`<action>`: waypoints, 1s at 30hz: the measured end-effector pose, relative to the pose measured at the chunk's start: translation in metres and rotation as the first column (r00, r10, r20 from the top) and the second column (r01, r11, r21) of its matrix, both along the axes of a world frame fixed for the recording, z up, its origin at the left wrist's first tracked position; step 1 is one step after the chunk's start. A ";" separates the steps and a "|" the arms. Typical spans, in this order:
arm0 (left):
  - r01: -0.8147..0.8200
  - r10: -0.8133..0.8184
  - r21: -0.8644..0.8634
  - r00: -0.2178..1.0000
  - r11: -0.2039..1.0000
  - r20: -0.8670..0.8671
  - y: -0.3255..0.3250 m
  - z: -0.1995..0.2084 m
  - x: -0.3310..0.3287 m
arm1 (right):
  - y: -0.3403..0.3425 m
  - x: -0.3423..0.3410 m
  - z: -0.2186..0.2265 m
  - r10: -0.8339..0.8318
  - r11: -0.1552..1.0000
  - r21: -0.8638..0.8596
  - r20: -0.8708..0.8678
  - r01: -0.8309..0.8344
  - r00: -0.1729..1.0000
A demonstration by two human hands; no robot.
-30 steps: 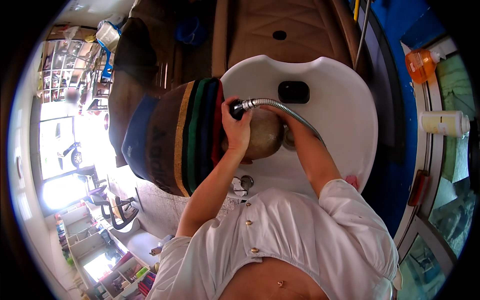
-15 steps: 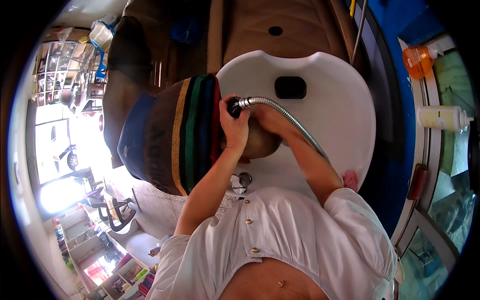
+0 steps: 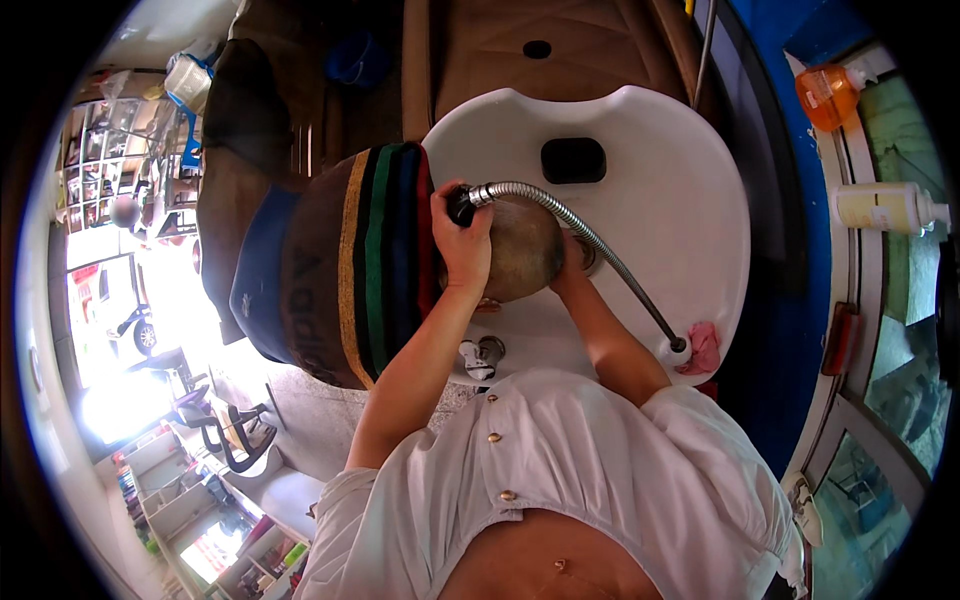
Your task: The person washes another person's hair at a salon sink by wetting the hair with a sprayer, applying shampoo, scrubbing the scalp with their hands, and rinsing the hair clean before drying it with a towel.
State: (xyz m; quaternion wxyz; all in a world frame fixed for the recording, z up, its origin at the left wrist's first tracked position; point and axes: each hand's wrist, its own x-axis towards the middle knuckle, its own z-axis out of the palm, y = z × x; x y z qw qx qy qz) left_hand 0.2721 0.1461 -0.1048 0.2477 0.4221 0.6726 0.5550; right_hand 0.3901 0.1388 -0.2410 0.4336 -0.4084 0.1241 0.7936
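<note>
A person's head with very short wet-looking hair lies over a white wash basin. My left hand is closed around a black shower head near the hairline, beside the towel edge. From it a silver metal hose arches across the basin to a fitting near my right arm. Against the crown end of the head rests my right hand; its fingers are mostly hidden behind the head. A brown towel with coloured stripes wraps the person's neck and shoulders.
A chrome tap sits on the basin's near rim, and a pink cloth lies at its right corner. Orange and cream pump bottles stand by the window at right. A brown padded seat lies beyond.
My right hand has moved from over the hair to the crown side, uncovering the head. The left hand keeps the shower head in nearly the same place. The view has shifted slightly.
</note>
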 end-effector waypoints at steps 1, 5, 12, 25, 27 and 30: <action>-0.001 0.001 0.009 1.000 1.000 0.006 0.001 0.000 -0.001 | 0.005 0.001 0.028 0.066 0.990 0.109 0.219 -0.092 0.973; 0.011 -0.011 0.014 0.998 1.000 0.057 0.002 0.002 0.001 | -0.006 -0.005 0.055 -0.167 0.662 0.500 0.825 -0.558 0.540; 0.054 -0.054 0.065 0.999 0.996 -0.003 -0.005 0.013 -0.012 | 0.059 0.005 0.073 0.060 0.225 0.441 0.884 -0.869 0.464; -0.029 0.012 0.096 0.985 0.995 0.172 -0.012 0.005 -0.049 | -0.016 -0.026 0.081 -0.388 0.565 0.703 0.688 -0.432 0.613; -0.031 0.016 0.099 0.989 0.995 0.149 -0.015 0.005 -0.051 | -0.019 -0.033 0.106 -0.721 0.237 0.220 0.692 -0.946 -0.019; -0.018 0.007 0.093 0.993 0.996 0.117 -0.021 0.007 -0.055 | 0.001 -0.051 0.133 -0.729 -0.107 -0.308 0.671 -0.945 -0.136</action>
